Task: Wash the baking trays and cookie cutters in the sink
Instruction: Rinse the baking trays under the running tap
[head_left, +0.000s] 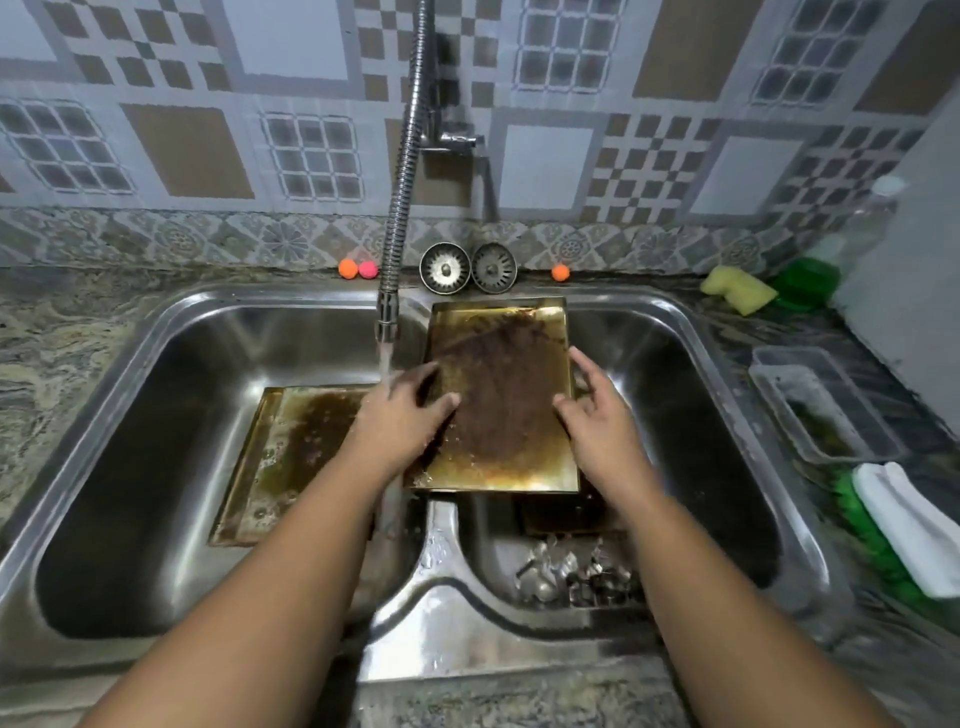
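Brown-crusted tray over the sink divider, left hand gripping its left edge, right hand open alongside: tilt it under the stream.

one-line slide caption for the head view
Left hand grips, right hand touches a stained baking tray over the sink, tap running

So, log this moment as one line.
tap running | left hand holds stained tray | right hand touches its rim | second tray in left basin | cookie cutters in right basin
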